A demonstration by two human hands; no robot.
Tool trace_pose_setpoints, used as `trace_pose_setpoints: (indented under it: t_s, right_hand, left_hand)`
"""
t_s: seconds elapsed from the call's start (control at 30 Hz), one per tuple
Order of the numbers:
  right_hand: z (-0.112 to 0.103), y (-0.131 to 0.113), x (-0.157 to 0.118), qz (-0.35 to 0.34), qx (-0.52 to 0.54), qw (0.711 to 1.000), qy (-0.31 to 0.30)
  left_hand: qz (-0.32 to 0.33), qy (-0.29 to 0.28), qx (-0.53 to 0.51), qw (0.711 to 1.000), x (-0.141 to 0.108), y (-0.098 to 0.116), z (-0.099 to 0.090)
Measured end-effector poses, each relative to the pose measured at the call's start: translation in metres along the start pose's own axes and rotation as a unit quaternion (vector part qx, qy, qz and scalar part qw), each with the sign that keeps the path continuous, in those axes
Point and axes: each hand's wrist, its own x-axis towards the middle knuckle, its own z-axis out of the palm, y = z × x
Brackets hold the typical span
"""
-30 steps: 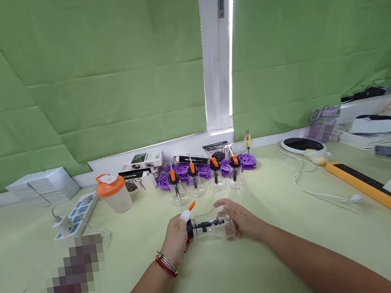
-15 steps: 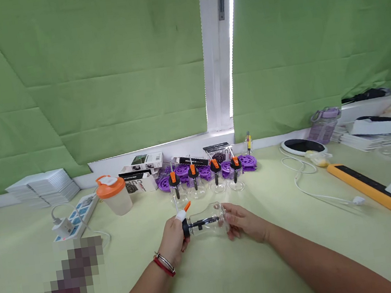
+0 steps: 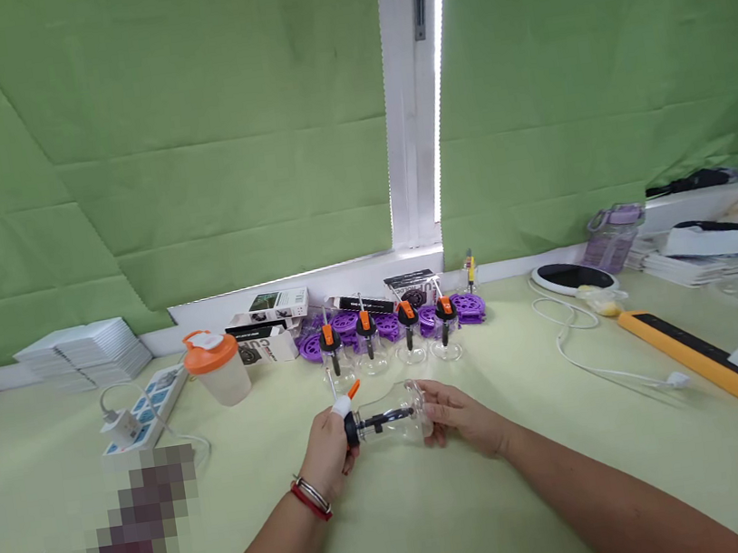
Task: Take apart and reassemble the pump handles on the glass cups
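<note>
A clear bottle (image 3: pixel 394 412) lies on its side between my hands, with a dark rod visible inside it. My left hand (image 3: pixel 325 455) is closed around the bottle's black-collared cap end, from which a white part and an orange tip (image 3: pixel 355 388) stick up. At the other end, my right hand (image 3: pixel 461 417) grips the wide base, fingers curled around it. Just beyond, several similar clear bottles with black and orange tops (image 3: pixel 408 330) stand upright in a row.
Behind the bottles lie purple plastic pieces (image 3: pixel 468 307) and small boxes (image 3: pixel 279 304). To the left are an orange-lidded shaker cup (image 3: pixel 218 371) and a white power strip (image 3: pixel 155 405). On the right are a yellow power strip (image 3: pixel 696 359), a white cable (image 3: pixel 612 372) and a round black-topped device (image 3: pixel 573 275).
Almost nothing differs. Both hands keep their hold on the bottle, and the view has shifted very slightly.
</note>
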Motion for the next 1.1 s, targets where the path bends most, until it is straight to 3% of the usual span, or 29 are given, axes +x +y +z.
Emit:
trace_pose_setpoints:
  t_s: [0.1,0.3,0.5,0.7,0.93,1.1]
  right_hand:
    - [-0.0003,0.0008,0.0006,0.018,-0.025,0.999,0.009]
    - [-0.0003,-0.0017,-0.0011,-0.059,-0.048,0.997,0.014]
    - [0.0035,0.005,0.0045,0.028,-0.015,0.999,0.02]
    - [0.0013,0.0003,-0.0006,-0.045,-0.032,0.998,0.019]
    - [0.0025,0.0035,0.0037,0.027,0.004,1.0,0.005]
    - [-0.0034,0.0011,-0.0001,-0.054,-0.046,0.997,0.014]
  left_hand:
    - [0.003,-0.002,-0.003,1.0,0.0019,-0.0024,-0.0003]
    - [-0.006,0.007,-0.002,1.0,0.0003,0.0008,-0.0006]
    - [-0.004,0.002,0.008,1.0,-0.0018,0.0022,0.0007]
    - [-0.011,0.007,0.006,1.0,-0.0005,0.0025,-0.0007]
    - [-0.004,0.004,0.006,1.0,0.0009,0.0004,0.0003]
    - [-0.009,0.0,0.002,1.0,0.0018,0.0013,-0.0021]
